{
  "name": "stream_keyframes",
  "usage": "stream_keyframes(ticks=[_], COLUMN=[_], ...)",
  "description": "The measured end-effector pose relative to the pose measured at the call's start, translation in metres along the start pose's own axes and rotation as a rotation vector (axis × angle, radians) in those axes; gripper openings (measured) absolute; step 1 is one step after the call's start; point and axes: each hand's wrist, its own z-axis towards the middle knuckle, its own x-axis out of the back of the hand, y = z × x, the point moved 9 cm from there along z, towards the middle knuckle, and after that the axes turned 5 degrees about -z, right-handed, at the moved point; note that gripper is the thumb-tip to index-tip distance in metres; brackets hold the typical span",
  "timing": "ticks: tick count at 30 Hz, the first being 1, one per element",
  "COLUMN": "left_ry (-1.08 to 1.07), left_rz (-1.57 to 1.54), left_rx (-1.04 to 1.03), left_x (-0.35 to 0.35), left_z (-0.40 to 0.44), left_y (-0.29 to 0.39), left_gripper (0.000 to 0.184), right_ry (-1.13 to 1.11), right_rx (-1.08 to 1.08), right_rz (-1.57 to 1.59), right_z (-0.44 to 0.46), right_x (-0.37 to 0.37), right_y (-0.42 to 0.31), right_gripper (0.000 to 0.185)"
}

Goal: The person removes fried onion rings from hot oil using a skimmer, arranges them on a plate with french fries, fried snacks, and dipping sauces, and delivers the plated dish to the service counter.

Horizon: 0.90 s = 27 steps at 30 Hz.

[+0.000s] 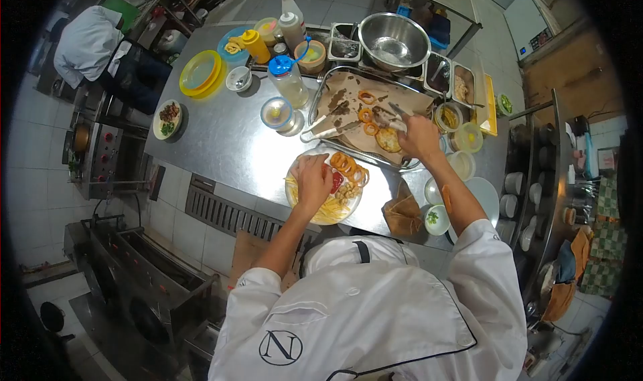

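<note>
My left hand (313, 180) is over the left part of a white plate (293, 197), its fingers bent downward; what they touch is hidden. On the plate are fries (329, 211), onion rings (344, 162), red sauce (336, 182) and a pale brown food heap (346, 192). My right hand (420, 138) is closed round dark metal tongs (395, 108), whose tips point over a paper-lined metal tray (323, 134). A round golden piece of food (387, 139) and several onion rings (366, 115) lie on that paper beside the hand.
Behind the tray stand a steel bowl (394, 41) and metal pans (439, 71). Bottles (256, 46), a blue-lidded jug (287, 83) and yellow plates (200, 73) are at the left. Small bowls (437, 219) and crumpled brown paper (402, 210) sit at the right. Another person (90, 43) bends far left.
</note>
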Motion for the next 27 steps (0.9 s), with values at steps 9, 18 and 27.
stream_keyframes(ticks=[9,18,27], left_ry=[0.014,-0.05,-0.036], left_rz=[0.007,0.052,0.002], left_rx=[0.074,0.115,0.173], left_x=[0.019,0.015,0.013], left_z=[-0.024,-0.026,-0.028], left_y=[-0.016,-0.02,-0.029], left_gripper=[0.03,0.031,0.03], right_ry=[0.028,0.062,-0.159], right_rx=[0.073,0.149,-0.023], right_rz=[-0.08,-0.212,0.323], right_z=[0.006,0.046,0.009], right_x=[-0.007,-0.046,-0.001], right_y=[-0.027,-0.024,0.019], right_gripper=[0.032,0.029,0.048])
